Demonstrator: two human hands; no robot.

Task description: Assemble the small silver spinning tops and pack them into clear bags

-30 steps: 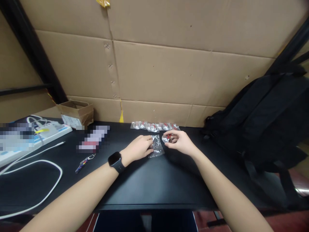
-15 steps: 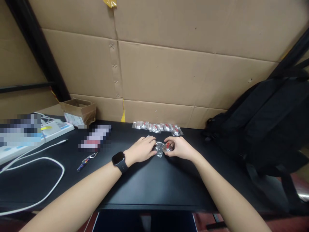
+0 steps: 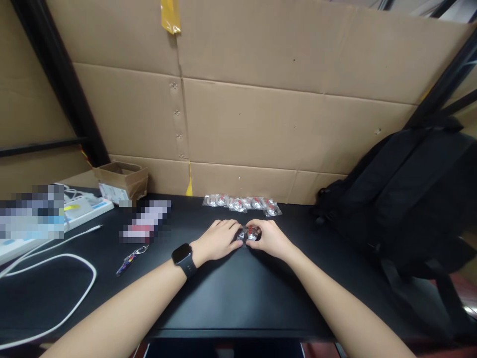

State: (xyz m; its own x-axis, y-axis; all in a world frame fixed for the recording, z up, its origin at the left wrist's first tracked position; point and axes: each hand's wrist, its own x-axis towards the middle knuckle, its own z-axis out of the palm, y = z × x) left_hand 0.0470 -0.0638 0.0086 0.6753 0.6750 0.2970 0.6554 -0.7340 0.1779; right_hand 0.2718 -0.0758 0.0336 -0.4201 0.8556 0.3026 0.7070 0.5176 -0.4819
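Between the fingers of my right hand (image 3: 274, 239) is a small round silver metal piece (image 3: 253, 232) with a red mark on top. My left hand (image 3: 219, 239), with a black watch on its wrist, pinches a small clear plastic bag (image 3: 242, 234) just left of the metal piece. The two touch or overlap; whether the piece is partly inside the bag I cannot tell. My fingers hide part of both. Behind my hands lies a row of several bagged silver pieces (image 3: 238, 204), also marked red.
A cardboard wall (image 3: 253, 134) stands behind the black table (image 3: 223, 303). On the left are a small cardboard box (image 3: 126, 180), a white power strip (image 3: 89, 211), a white cable (image 3: 91, 268), a blurred-out flat item (image 3: 149, 219) and a keychain (image 3: 130, 259). A black backpack (image 3: 410, 199) fills the right side.
My right hand has moved left with the metal piece, bringing it up against the bag in my left hand. The view has tilted up slightly.
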